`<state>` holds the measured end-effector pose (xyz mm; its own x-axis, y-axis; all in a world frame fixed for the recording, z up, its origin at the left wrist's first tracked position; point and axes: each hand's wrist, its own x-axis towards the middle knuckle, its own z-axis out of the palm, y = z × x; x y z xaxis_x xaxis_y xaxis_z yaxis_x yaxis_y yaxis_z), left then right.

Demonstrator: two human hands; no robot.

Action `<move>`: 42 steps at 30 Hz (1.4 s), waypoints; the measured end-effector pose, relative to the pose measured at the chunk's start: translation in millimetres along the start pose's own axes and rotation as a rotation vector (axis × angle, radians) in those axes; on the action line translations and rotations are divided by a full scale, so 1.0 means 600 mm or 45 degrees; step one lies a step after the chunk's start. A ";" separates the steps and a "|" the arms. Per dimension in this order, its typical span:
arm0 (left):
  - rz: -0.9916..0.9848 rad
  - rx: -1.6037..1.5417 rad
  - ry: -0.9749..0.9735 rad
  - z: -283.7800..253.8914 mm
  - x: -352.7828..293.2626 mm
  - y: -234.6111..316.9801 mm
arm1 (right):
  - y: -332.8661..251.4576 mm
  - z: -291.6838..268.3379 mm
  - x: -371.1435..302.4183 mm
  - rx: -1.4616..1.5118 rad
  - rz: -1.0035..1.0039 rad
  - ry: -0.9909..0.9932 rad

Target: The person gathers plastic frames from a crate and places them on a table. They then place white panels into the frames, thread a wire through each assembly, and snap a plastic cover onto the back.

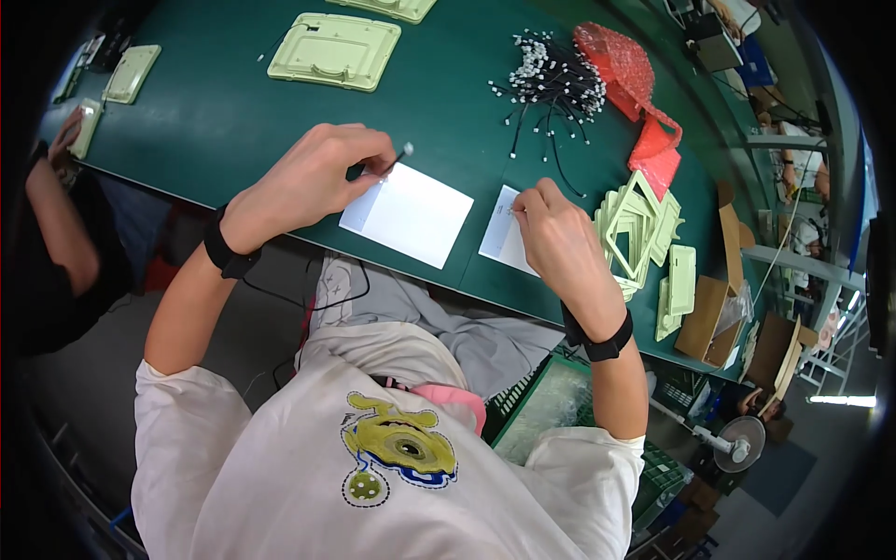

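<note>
My left hand (313, 177) is closed in a pinch on a short black cable (399, 158), whose white connector points up and away. Below its fingertips lies a white rectangular panel (411, 219) with a faint bluish strip along its left side. To the right, my right hand (567, 245) has its thumb and fingers pressed together over a narrower white sheet (500, 229) with small print. Whatever those fingertips may hold is too small to make out. The hand covers the sheet's right part.
A heap of black cables with white connectors (560, 79) lies beside red bubble wrap (618, 61). Pale green frames (627, 224) are stacked at right, near a cardboard box (711, 317). Pale green housings (336, 51) lie at the far side. Another person's arm (61, 210) is at left.
</note>
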<state>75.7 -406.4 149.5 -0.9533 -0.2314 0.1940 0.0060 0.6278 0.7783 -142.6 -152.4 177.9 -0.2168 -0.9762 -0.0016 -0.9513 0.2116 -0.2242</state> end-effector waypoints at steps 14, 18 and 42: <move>-0.058 0.056 -0.013 0.005 0.015 0.003 | -0.015 -0.014 0.023 -0.248 -0.027 -0.145; -0.084 0.118 -0.035 0.008 0.023 0.015 | -0.016 -0.015 0.023 -0.274 -0.049 -0.174; 0.180 0.322 -0.032 0.014 0.015 0.002 | -0.021 -0.021 0.040 -0.362 0.006 -0.368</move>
<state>64.4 -401.7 147.3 -0.9555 -0.1123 0.2727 0.0666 0.8187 0.5703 -138.4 -178.3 193.0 -0.1895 -0.9396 -0.2851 -0.9819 0.1813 0.0551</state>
